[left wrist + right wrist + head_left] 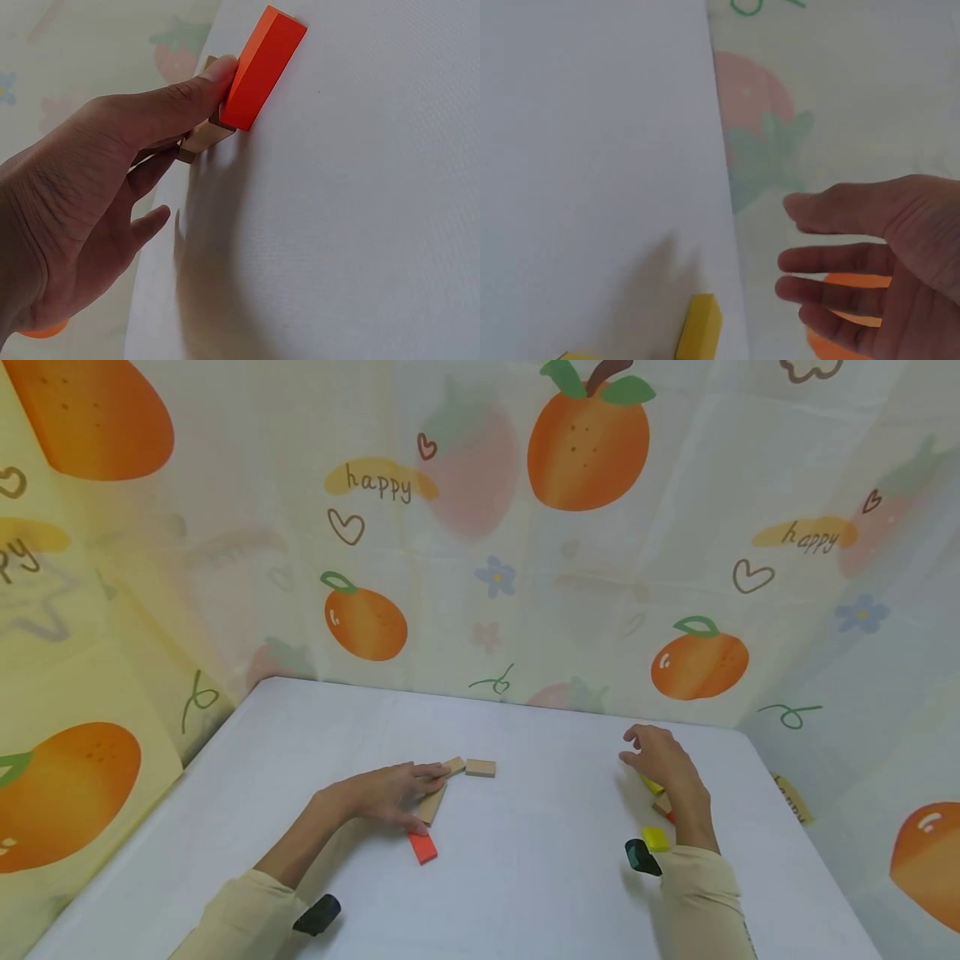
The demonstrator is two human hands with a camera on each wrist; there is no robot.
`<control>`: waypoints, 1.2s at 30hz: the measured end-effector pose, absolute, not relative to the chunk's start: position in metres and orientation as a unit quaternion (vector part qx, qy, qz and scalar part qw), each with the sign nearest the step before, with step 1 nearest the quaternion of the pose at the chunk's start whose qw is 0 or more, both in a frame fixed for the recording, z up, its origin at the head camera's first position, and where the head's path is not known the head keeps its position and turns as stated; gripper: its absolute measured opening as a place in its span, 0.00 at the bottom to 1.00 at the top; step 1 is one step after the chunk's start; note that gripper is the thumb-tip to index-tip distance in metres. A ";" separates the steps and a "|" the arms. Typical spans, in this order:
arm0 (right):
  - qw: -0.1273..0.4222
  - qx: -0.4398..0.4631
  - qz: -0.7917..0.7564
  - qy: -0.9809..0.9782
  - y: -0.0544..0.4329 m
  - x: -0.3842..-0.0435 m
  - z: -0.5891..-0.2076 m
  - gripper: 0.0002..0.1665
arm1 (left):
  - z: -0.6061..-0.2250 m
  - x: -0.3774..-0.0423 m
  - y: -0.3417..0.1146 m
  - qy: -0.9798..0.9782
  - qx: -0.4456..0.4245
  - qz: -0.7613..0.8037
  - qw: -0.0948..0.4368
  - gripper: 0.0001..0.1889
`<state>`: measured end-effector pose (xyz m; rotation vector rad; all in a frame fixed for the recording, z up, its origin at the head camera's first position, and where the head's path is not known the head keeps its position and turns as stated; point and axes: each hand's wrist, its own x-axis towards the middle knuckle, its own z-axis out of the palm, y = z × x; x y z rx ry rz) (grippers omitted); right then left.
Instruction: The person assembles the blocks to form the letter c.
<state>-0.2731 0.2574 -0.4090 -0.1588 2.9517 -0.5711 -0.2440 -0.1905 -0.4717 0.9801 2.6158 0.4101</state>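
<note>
Head view, and straight to the red block (423, 850), lying on the white table (540, 860) at the near end of a bent row, right at the thumb of the left hand (382, 792)! Next up the row comes a long wooden block (432, 807), then an angled wooden piece (455, 766) by the fingertips, and a pale end block (481, 767) no finger touches. Those left fingers are spread wide and fairly straight, touching rather than gripping. The blocks look light, stiff and tough, perhaps a little slick; a pinch across the long sides should suit the red one best.

Across the table, the right hand (663, 760) hovers over a loose group: a far yellow block (651, 784), a partly hidden wooden block (662, 804) and, by the sleeve (701, 885), a near yellow block (656, 839). Its fingers bend loosely, holding nothing.

Left wrist view, and there's the red block's thickness, thumb tip right up against it, which the head view flattens! Right wrist view shows the gap between thumb and fingers plainly; only the head view catches both hands together before the printed cloth (480, 652).
</note>
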 end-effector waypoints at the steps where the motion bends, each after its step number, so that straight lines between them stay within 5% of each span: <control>1: 0.072 -0.045 -0.185 0.979 0.259 -0.273 -0.410 0.24 | -0.472 -0.244 -0.190 0.915 0.343 0.143 0.158 0.43; 17: 0.124 0.057 -0.186 0.973 0.276 -0.268 -0.432 0.28 | -0.472 -0.245 -0.190 0.914 0.351 0.137 0.148 0.44; 36: 0.124 0.038 -0.187 0.974 0.288 -0.268 -0.439 0.27 | -0.473 -0.244 -0.190 0.916 0.345 0.140 0.151 0.44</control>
